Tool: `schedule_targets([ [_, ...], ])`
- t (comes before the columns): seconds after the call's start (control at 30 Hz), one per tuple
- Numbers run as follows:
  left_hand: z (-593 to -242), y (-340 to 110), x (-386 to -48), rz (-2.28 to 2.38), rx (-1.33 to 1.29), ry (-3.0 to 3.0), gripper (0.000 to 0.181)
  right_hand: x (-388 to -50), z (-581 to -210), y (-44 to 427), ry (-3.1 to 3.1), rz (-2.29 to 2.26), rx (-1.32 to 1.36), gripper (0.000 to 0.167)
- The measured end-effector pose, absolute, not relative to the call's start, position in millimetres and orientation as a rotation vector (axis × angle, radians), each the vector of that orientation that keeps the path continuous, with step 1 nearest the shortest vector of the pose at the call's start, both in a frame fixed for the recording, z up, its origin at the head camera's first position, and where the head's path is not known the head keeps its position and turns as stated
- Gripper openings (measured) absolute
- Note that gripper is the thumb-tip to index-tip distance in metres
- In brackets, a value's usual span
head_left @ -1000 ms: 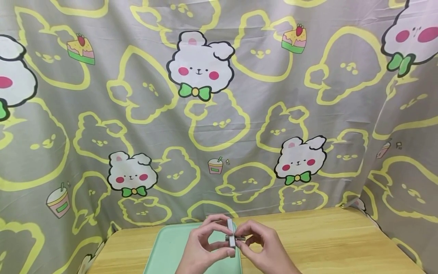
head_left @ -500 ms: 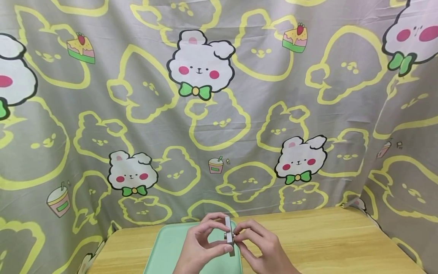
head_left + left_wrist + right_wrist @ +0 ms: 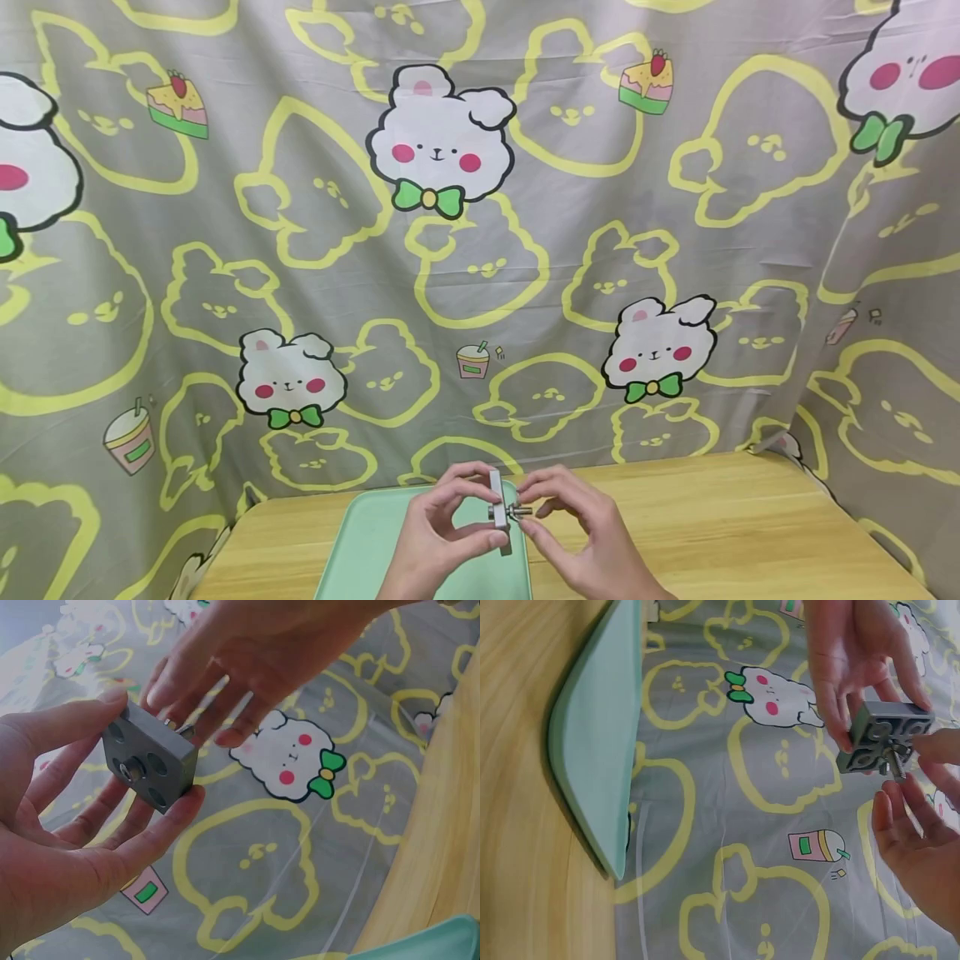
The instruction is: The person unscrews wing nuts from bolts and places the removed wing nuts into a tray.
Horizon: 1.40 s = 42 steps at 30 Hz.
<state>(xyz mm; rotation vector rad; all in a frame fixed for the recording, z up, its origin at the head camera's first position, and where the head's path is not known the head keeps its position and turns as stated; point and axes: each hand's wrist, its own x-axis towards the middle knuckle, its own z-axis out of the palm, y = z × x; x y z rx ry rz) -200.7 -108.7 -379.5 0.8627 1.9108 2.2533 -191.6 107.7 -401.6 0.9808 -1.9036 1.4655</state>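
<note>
- Grey square metal block (image 3: 161, 754), pierced with round holes, is pinched at its edges between thumb and fingertips of the left hand (image 3: 438, 529), its broad faces turned sideways.
- Silver metal bolt (image 3: 130, 769) passes through the block's middle, its head facing the left palm and its threaded end pointing toward the right hand (image 3: 585, 533).
- Silver metal wing nut (image 3: 891, 748) sits on the threaded end, just beside the right fingertips; these are loosely bent and parted around it, and whether they touch it I cannot tell.
- Pale green tray (image 3: 360, 550) with rounded corners lies below the hands, on a yellow wood-grain table (image 3: 720, 533).
- Grey fabric (image 3: 540, 250) printed with yellow outlines and white rabbits hangs behind.
</note>
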Motion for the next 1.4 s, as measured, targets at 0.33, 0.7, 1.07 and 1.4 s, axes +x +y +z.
schedule_targets([
  [0.33, -379, -102, -198, 2.172, 0.889, 2.006, 0.03, -195, -394, 115, -2.187, 2.219, 0.519, 0.032],
  [0.7, -380, -97, -196, 2.096, 0.939, 2.072, 0.029, -199, -400, 121, -2.16, 2.497, 0.611, 0.03],
  [1.07, -380, -97, -196, 2.08, 0.911, 2.091, 0.028, -199, -400, 120, -2.163, 2.49, 0.626, 0.028],
  [1.4, -383, -100, -199, 2.139, 0.962, 2.016, 0.029, -195, -400, 115, -2.204, 2.219, 0.704, 0.022],
])
